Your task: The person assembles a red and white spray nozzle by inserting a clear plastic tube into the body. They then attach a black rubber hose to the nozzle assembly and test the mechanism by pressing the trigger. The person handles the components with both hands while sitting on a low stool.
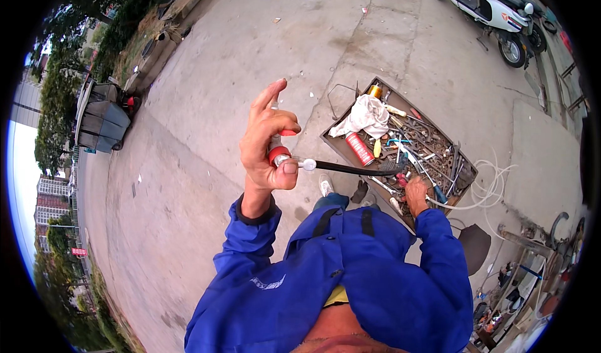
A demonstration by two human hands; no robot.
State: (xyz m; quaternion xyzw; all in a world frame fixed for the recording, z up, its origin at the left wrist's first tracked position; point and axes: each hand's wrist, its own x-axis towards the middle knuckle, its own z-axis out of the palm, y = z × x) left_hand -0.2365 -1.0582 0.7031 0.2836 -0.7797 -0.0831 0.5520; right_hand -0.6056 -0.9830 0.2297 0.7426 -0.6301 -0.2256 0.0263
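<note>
Raised at chest height, my left hand [269,137] is closed around a small red, white and clear object [277,151], its index finger sticking out. Fingers cover much of it, so I cannot tell its kind. From its round white end a black rod or tube [350,168] runs right, over the tool tray [343,146]. My right hand [417,196] reaches down into the tray's near right part, fingers bent beside a small red piece [401,179]; what they grip is hidden. Around it lie screwdrivers, wrenches and many metal parts.
Inside the tray are a white rag [366,116], a red can [360,148] and a yellow-gold roll [375,91]. A clear hose [494,181] coils beside it. Scooters [501,15] stand far right, a covered three-wheeler [103,116] far left. Clutter [523,290] lies near right.
</note>
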